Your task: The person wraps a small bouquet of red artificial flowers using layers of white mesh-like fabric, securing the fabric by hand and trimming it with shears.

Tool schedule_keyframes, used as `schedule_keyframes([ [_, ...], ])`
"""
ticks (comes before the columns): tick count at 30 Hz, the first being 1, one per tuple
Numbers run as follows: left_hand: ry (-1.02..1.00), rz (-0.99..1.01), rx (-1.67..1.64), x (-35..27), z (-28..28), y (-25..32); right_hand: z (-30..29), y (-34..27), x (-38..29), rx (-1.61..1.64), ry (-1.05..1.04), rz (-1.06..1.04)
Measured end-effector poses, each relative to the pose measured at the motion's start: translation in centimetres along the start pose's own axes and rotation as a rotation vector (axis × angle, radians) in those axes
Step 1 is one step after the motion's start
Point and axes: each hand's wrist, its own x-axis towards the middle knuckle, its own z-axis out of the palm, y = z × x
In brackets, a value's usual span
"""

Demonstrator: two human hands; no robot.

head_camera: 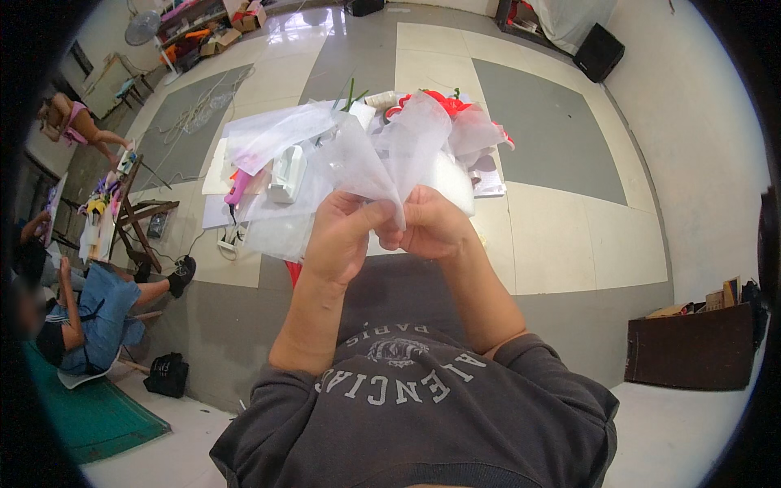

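My left hand (346,232) and my right hand (433,222) meet in front of my chest, both pinching the gathered lower end of a translucent white wrapping sheet (418,134). Its upper part fans out in folds above my fingers. Beyond it, red artificial flowers (448,104) with some green lie at the table's far side, partly hidden by the sheet. A white tape dispenser (288,174) stands to the left of my hands, with a pink glue gun (239,186) beside it. More translucent sheets (277,134) lie behind these. White foam wrap (451,183) is just past my right hand.
A power strip (227,245) with cords hangs or lies by the table's left edge; which, I cannot tell. At left, a seated person (97,317) is near another table (104,235) with flowers. Another person (85,128) is farther back. A dark wooden cabinet (689,348) stands at right.
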Motion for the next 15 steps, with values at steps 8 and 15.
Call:
schedule_keyframes([
  [8,-0.008,-0.026,0.024,0.1,-0.5,0.1,-0.2,0.2,0.1,0.077,-0.001,0.06],
  [15,0.042,0.097,0.059,0.6,-0.8,-0.3,0.4,-0.4,-0.1,0.046,-0.036,0.053],
])
